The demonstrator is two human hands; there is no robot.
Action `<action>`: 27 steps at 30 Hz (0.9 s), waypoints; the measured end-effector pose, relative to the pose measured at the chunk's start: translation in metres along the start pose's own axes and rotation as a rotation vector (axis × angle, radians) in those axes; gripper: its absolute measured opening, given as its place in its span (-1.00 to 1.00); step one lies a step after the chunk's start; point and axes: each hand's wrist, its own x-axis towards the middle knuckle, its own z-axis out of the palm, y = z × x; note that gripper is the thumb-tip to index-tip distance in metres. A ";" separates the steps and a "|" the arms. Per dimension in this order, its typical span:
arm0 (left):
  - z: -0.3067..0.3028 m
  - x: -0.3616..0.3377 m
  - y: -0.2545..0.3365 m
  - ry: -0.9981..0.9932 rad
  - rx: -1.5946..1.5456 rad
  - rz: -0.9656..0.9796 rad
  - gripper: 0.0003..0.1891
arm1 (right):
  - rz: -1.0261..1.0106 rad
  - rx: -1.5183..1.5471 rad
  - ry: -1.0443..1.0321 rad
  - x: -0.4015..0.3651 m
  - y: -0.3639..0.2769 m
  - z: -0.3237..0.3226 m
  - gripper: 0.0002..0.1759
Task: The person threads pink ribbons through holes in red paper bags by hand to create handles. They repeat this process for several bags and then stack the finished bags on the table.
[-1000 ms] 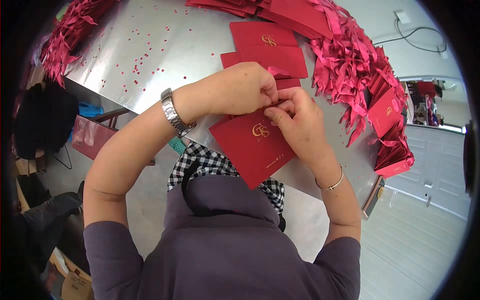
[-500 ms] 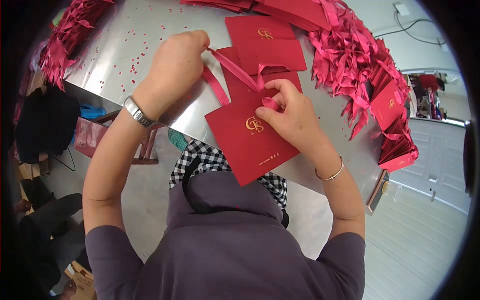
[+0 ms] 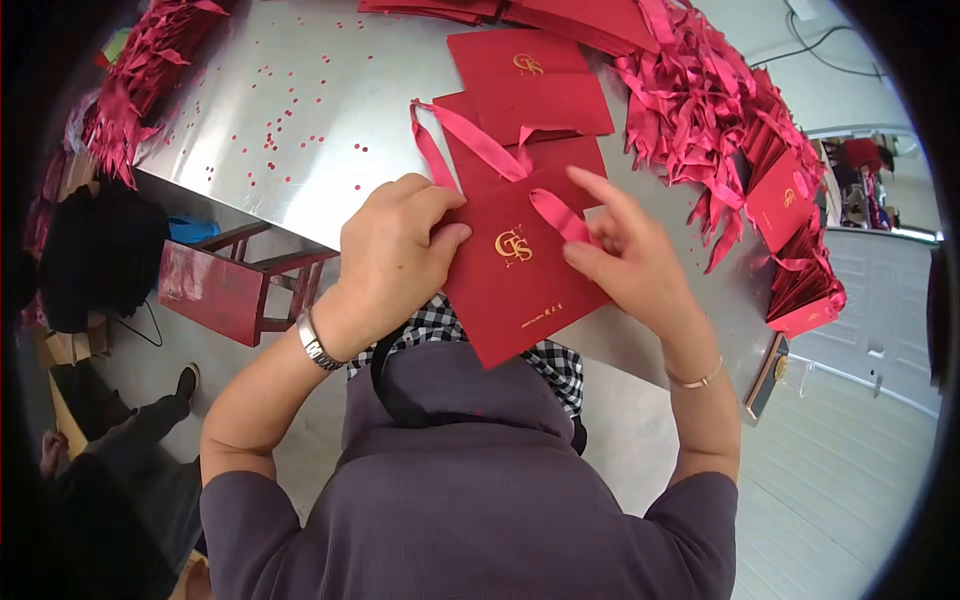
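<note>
A red paper bag with gold lettering lies tilted at the table's near edge. My left hand pinches its left edge between thumb and fingers. My right hand is over the bag's right side, thumb and fingers closed on the end of a pink ribbon that comes out of the bag. Another pink ribbon loops loosely above the bag, its left part reaching down beside my left fingers. Behind lies a further red bag with the same gold mark.
Ribboned red bags are heaped at the right, more at the far left. Small red dots are scattered on the metal table. A red stool stands at the left. Another person's leg shows at lower left.
My left hand has let go of the ribbon and come down to the bag's left edge. My right hand has moved slightly right and down, drawing out the short ribbon.
</note>
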 end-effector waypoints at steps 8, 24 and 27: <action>-0.010 0.024 -0.007 -0.141 -0.133 -0.255 -0.79 | 0.098 0.367 -0.063 -0.077 0.024 -0.032 -0.26; -0.022 0.027 -0.017 -0.278 -0.324 -0.212 -0.81 | -0.644 -0.288 0.137 0.001 -0.009 0.055 -0.74; -0.021 0.026 -0.023 -0.319 -0.314 -0.155 -0.84 | -0.473 -0.279 0.138 0.017 0.009 0.080 -0.87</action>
